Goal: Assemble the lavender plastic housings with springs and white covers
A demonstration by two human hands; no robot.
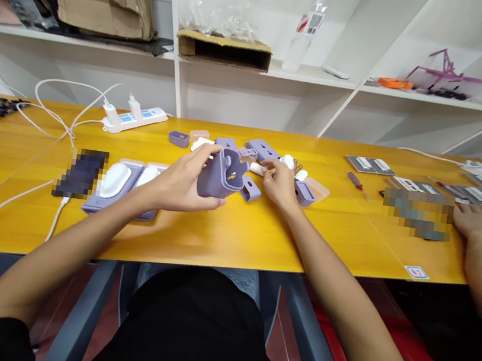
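A hollow purple plastic housing [224, 175] is gripped in my left hand [182, 181], raised over the table with its open end turned toward me. My right hand [280, 183] reaches in among the loose parts, its fingers closed at the end of a small white piece [257, 169]. Between my hands lies a small purple ring-shaped part [250, 189]. Just right of my right hand sits a purple open-topped part [304, 193], with a translucent orange piece [318, 189] beside it. Behind stand a purple block with slots [263, 151] and a small purple tray [179, 138].
Purple panels with white pads [115, 181] lie at left near a blurred phone [80, 174] on a cable. A power strip [136, 120] stands behind. To the right are a screwdriver [358, 186], grey trays [369, 165] and another person's hand [479, 223]. White shelves rise behind the table.
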